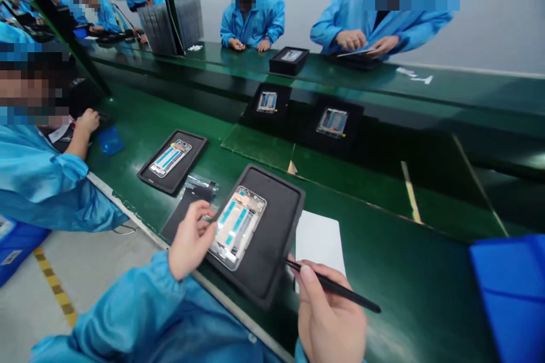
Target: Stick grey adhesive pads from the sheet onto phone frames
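Observation:
A phone mid-frame [239,227] with blue strips lies over the left half of a black tray [276,221] at the bench's front edge. My left hand [192,241] is at the frame's left side, thumb and bent fingers closed loosely at its edge. Part of that grip is hidden. Below the tray's right side, my right hand [327,309] pinches slim black tweezers [340,288] between thumb and fingers, their tip by the tray's rim. A white sheet [321,238] lies partly under the tray and behind my right hand.
Another black tray [198,144] holds a phone frame [171,159] to the left, beside a dark sheet with clear film [200,187]. Two more trays stand across the bench [383,232]. A blue bin [511,289] is at right. Co-workers in blue sit left and opposite.

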Demonstrator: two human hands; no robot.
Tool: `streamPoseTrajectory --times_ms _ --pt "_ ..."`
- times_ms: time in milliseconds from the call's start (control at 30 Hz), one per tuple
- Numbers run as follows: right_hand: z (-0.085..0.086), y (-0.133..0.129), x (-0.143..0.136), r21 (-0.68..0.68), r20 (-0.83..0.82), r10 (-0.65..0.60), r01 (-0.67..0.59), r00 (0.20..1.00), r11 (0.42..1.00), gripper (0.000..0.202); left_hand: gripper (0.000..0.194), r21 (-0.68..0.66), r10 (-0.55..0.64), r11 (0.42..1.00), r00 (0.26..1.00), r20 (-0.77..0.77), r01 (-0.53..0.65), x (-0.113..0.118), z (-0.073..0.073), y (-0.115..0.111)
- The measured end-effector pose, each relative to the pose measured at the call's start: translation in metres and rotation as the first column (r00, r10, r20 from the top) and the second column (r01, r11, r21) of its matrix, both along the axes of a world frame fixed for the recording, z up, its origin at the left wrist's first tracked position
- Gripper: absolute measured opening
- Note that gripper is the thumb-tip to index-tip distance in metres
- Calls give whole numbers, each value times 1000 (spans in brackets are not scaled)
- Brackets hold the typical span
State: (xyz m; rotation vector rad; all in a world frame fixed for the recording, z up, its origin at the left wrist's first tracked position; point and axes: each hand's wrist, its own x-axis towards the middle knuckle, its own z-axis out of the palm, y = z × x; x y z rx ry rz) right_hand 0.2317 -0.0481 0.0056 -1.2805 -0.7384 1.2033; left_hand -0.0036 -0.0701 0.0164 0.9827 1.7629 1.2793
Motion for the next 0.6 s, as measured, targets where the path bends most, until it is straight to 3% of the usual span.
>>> streamPoseTrajectory --times_ms 200,333,400,467,600 --pt "11 18 12 5 -119 144 -144 982 990 25 70 72 177 982 984 -32 -175 -129 36 41" --pt "7 35 29 -15 -195 204 -211 959 977 14 67 68 294 955 948 -120 -288 -206 53 59" --pt "5 52 35 -2 -60 212 -212 975 977 12 63 31 289 957 941 -176 -288 -230 57 65" --pt "2 81 41 -14 258 217 -221 941 975 13 64 -4 276 958 925 -259 -287 -246 57 71" --pt "-1 172 57 -58 503 130 -117 855 991 14 62 14 274 951 824 -496 -308 -245 54 88"
